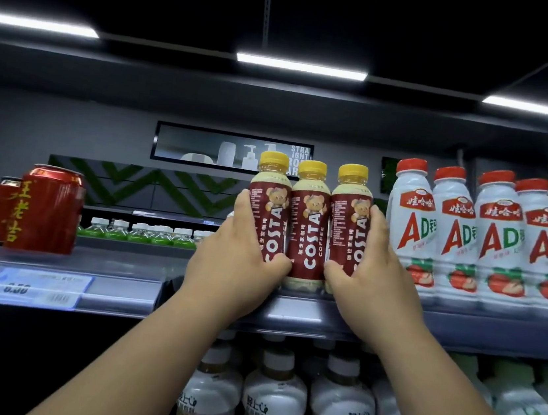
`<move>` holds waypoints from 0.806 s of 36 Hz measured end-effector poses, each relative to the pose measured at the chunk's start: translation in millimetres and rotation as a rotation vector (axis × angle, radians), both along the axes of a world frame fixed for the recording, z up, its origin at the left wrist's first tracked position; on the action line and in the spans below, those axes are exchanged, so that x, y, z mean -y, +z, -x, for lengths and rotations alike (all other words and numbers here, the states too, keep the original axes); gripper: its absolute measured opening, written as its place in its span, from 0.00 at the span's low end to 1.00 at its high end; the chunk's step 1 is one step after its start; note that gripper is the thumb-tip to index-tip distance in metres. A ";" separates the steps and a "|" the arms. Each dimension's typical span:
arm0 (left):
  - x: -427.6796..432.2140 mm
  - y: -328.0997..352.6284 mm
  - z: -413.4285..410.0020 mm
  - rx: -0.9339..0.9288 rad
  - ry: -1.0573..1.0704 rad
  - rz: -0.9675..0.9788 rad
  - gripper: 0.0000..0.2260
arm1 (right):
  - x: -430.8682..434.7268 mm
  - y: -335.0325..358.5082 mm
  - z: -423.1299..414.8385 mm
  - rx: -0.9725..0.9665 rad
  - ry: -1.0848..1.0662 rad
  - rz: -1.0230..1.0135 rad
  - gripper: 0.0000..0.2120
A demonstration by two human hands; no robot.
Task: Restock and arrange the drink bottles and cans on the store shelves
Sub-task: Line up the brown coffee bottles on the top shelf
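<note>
Between the two raised hands, three Costa coffee bottles (308,222) stand upright in a tight row at the front of the upper shelf (290,313), yellow caps up, maroon labels facing out, each bottle touching the next. The left hand (235,261) is cupped around the outer side of the leftmost bottle, fingers lying up its flank and the thumb bent across the lower label toward the middle bottle. The right hand (374,278) mirrors it on the rightmost bottle, fingers up the far side, thumb tucked in at the base. Both hands are curled and pressed inward on the trio rather than spread flat; the middle bottle is squeezed between its neighbours, touched only by the thumb tips, if at all.

Just beyond the right hand's fingers, a row of white AD calcium milk bottles (489,240) with red caps stands close beside the coffee. Well off past the left hand, two red herbal tea cans (44,210) sit on the same shelf, with a blue price tag (38,287) on the rail below them. Under both forearms, on the shelf beneath, white-capped pale drink bottles (273,400) are packed together. Behind the left hand, further back, small green bottles (145,234) line a distant shelf.
</note>
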State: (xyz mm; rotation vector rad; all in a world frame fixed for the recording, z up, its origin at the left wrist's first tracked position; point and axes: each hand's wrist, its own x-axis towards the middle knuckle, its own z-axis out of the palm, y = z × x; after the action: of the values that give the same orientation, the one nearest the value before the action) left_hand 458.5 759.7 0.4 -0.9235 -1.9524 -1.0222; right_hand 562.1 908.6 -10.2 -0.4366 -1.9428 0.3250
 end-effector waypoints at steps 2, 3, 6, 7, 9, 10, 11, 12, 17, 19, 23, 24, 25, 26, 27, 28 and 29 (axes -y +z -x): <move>-0.3 -0.1 0.3 0.011 -0.008 0.008 0.42 | 0.7 -0.4 -0.1 0.020 -0.008 -0.002 0.45; -0.6 -0.1 0.7 0.014 -0.005 0.015 0.42 | 0.8 -0.5 -0.4 0.020 -0.009 -0.001 0.44; -1.3 -0.9 2.0 0.006 0.033 0.045 0.42 | 1.1 -0.9 -1.3 0.008 -0.008 0.005 0.44; -2.0 -1.2 2.9 0.000 0.050 0.054 0.42 | 1.2 -1.1 -1.5 0.003 -0.006 0.007 0.44; -3.7 -1.8 5.0 -0.014 0.100 0.081 0.44 | 1.3 -1.2 -2.1 0.000 -0.006 0.010 0.44; -4.7 -2.3 6.3 -0.022 0.127 0.092 0.46 | 1.6 -1.2 -2.4 0.002 -0.006 0.012 0.44; -5.6 -2.8 7.3 -0.033 0.145 0.096 0.47 | 1.8 -1.0 -2.6 0.004 -0.006 0.013 0.44; -6.5 -3.3 8.1 -0.042 0.155 0.096 0.47 | 2.2 -0.8 -2.7 0.004 -0.007 0.013 0.44; -8.5 -4.0 9.7 -0.061 0.189 0.105 0.47 | 3.0 -1.3 -3.2 0.009 -0.024 0.004 0.44; -8.9 -4.8 8.7 -0.068 0.210 0.110 0.47 | 2.8 -1.5 -3.5 0.017 -0.030 -0.001 0.44; -9.6 -8.4 5.9 -0.091 0.267 0.130 0.46 | 2.1 -1.7 -3.4 0.026 -0.033 -0.018 0.44; -9.4 -9.5 4.9 -0.102 0.282 0.138 0.45 | 1.7 -1.9 -3.4 0.027 -0.032 -0.020 0.44; -8.7 -10.5 3.4 -0.112 0.292 0.138 0.44 | 1.4 -2.0 -3.5 0.027 -0.029 -0.022 0.44; -8.3 -11.4 2.7 -0.120 0.303 0.134 0.43 | 1.3 -2.2 -3.8 0.027 -0.024 -0.023 0.44; -7.4 -11.9 1.3 -0.128 0.311 0.124 0.42 | 1.3 -2.1 -3.9 0.026 -0.018 -0.025 0.44; -6.8 -12.3 0.2 -0.136 0.319 0.114 0.42 | 1.0 -2.0 -4.2 0.025 -0.012 -0.030 0.45; -6.3 -12.4 -0.8 -0.148 0.325 0.100 0.41 | 0.9 -1.9 -4.5 0.023 -0.006 -0.035 0.45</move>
State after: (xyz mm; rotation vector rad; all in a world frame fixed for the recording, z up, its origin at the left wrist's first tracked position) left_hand 459.2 766.0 -12.1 -0.6835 -1.9611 -0.6578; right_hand 566.6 907.7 -12.1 -0.4250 -1.9663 0.2834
